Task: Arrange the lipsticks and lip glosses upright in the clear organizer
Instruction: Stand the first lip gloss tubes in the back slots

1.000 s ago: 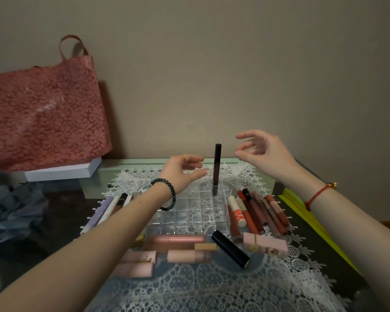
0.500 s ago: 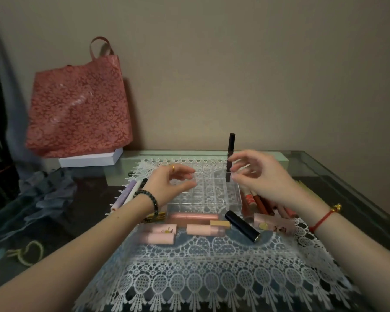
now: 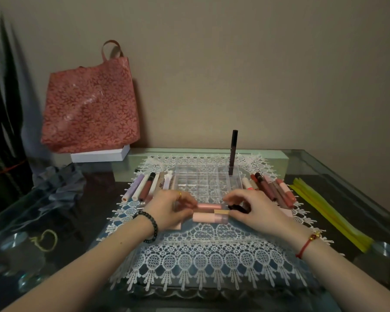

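Observation:
The clear organizer [image 3: 208,181] sits on the white lace mat [image 3: 203,255], with one dark tube [image 3: 233,149] standing upright in its back right cell. Just in front of it lie a rosy lip gloss [image 3: 209,206], a pale pink lipstick [image 3: 208,218] and a black lipstick [image 3: 238,208]. My left hand [image 3: 167,210] closes thumb and fingers around the rosy gloss's left end. Over the black lipstick, my right hand [image 3: 254,210] pinches it low on the mat. More tubes lie in a row left [image 3: 144,186] and right [image 3: 273,188] of the organizer.
A red floral bag [image 3: 90,109] leans on the wall above a white box [image 3: 99,155] at the back left. Grey cloth [image 3: 59,183] lies on the glass table at left, yellow strips [image 3: 329,210] at right.
Both hands have come down from above the organizer to the tubes lying in front of it. The view has tilted down and shifted; the dark tube stays upright in its cell.

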The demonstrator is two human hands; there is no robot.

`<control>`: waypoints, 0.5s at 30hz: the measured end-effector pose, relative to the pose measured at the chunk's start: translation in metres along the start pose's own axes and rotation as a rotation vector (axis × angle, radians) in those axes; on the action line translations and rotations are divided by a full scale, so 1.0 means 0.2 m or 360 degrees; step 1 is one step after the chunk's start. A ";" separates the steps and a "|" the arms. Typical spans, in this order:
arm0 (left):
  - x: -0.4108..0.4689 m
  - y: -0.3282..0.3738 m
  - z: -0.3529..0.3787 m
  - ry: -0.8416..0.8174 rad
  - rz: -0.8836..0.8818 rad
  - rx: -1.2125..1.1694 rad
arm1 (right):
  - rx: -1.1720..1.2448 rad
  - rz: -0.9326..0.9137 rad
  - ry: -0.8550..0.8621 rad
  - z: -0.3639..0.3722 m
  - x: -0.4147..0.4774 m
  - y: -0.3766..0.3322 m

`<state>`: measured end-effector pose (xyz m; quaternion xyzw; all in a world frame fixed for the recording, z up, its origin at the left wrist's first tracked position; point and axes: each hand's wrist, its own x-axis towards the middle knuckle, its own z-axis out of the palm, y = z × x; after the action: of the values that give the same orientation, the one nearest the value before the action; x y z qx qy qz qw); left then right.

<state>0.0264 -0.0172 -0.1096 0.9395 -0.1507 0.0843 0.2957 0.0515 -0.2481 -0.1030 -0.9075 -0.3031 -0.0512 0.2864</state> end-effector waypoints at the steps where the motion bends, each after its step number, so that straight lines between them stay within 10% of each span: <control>1: 0.00 0.00 0.01 -0.0009 0.0001 0.0000 | -0.0021 -0.0008 0.0001 0.01 0.00 0.01; 15: 0.01 0.02 0.03 -0.0050 0.0058 0.0258 | -0.0377 -0.0149 0.0028 0.10 0.00 0.03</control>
<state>0.0275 -0.0244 -0.1121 0.9587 -0.1652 0.0868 0.2146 0.0533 -0.2413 -0.1220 -0.9193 -0.3344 -0.1079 0.1772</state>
